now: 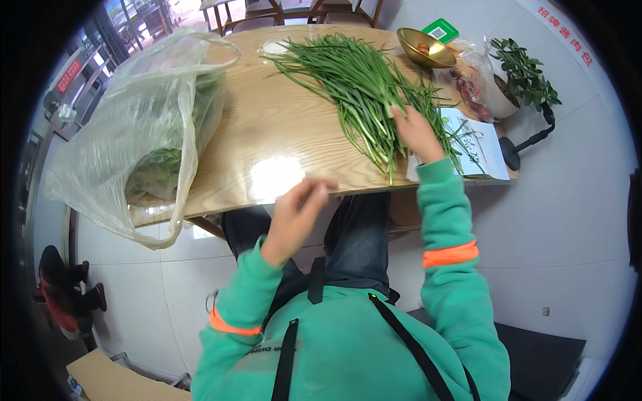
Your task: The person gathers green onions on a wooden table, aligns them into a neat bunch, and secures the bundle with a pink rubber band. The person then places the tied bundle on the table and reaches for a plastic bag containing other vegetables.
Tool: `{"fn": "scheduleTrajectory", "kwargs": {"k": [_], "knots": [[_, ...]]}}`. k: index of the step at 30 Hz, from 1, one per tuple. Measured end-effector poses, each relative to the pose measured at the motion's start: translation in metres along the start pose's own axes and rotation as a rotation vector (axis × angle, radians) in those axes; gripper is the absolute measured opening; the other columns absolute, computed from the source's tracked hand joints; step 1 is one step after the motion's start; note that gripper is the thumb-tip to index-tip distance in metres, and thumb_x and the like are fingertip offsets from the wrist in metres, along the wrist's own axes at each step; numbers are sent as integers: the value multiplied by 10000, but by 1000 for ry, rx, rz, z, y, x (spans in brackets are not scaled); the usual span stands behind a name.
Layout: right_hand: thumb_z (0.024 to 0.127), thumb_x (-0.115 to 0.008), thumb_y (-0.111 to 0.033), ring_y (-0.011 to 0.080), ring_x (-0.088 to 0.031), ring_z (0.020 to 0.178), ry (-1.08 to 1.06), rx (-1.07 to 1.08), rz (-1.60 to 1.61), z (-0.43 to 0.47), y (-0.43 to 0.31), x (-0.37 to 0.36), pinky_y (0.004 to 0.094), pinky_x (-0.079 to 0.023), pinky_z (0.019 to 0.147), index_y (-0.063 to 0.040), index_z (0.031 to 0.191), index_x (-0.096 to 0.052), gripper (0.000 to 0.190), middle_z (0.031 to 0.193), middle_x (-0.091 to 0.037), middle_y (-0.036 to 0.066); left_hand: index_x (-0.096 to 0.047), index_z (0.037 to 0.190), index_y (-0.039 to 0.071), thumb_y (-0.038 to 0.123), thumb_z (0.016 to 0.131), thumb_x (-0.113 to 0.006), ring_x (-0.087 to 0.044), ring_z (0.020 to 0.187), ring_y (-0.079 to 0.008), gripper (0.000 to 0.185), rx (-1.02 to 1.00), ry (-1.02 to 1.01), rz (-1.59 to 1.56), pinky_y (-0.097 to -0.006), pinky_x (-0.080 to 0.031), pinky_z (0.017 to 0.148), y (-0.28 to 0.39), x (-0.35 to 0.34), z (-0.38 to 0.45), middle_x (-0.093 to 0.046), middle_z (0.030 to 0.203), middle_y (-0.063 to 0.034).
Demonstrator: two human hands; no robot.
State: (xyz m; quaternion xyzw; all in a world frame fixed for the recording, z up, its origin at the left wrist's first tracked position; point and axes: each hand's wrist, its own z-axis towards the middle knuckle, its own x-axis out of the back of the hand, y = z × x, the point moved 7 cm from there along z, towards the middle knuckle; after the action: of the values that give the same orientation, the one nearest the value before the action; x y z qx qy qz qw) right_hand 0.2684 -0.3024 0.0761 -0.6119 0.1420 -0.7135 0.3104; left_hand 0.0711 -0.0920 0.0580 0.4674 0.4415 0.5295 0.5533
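Note:
A large heap of green garlic chives (pixel 346 75) lies across the wooden table (pixel 261 120), leaves pointing to the far side. My right hand (pixel 419 133) grips a bunch of the chives by its pale stem ends, on top of the heap. Loose stems lie beneath and to the right of that hand. My left hand (pixel 296 215) is at the table's near edge, above my lap. Its fingers are loosely bent and slightly blurred, and nothing shows between them.
A translucent plastic bag (pixel 125 115) of leafy greens stands at left, overhanging the near edge. At right are a gold-coloured bowl (pixel 426 47), a green code card (pixel 441 31), a bag of reddish food (pixel 471 92), a potted plant (pixel 526 75) and a printed sheet (pixel 476 145). A seated person (pixel 65 295) is far left.

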Motion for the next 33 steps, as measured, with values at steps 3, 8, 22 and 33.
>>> {"fn": "scheduleTrajectory", "kwargs": {"k": [3, 8, 22, 33], "knots": [[900, -469, -395, 453, -536, 935, 138, 33, -39, -10, -12, -19, 496, -425, 815, 99, 1117, -470, 539, 1000, -569, 305, -524, 1117, -16, 179, 908, -526, -473, 1108, -202, 286, -220, 277, -10, -309, -380, 915, 14, 5, 72, -538, 1132, -137], [854, -552, -316, 422, -493, 935, 328, 135, -133, -31, -35, -33, 475, -403, 840, 89, 1199, -409, 551, 1040, -542, 277, -88, 1354, -43, 411, 767, -694, -293, 1263, -288, 958, 295, 339, -253, -367, -264, 1027, -46, -10, 150, -253, 1354, -234], [879, -563, -147, 157, -539, 1032, -1, 5, 505, -36, 16, 1, 269, -434, 849, -34, 1103, -591, 252, 1035, -630, 85, -138, 1367, -73, 302, 672, -771, -270, 1290, -355, 1012, -24, 443, 422, -406, -259, 1051, -25, -6, 167, -243, 1374, -285], [757, -660, -232, 276, -506, 906, 248, 122, -300, -41, -4, -7, 394, -380, 752, -70, 853, -608, 195, 877, -564, 79, -209, 1424, 200, 389, 653, -722, -101, 1364, -401, 945, 98, 222, 996, -642, -174, 1013, -23, -41, 185, -101, 1479, -205]]}}
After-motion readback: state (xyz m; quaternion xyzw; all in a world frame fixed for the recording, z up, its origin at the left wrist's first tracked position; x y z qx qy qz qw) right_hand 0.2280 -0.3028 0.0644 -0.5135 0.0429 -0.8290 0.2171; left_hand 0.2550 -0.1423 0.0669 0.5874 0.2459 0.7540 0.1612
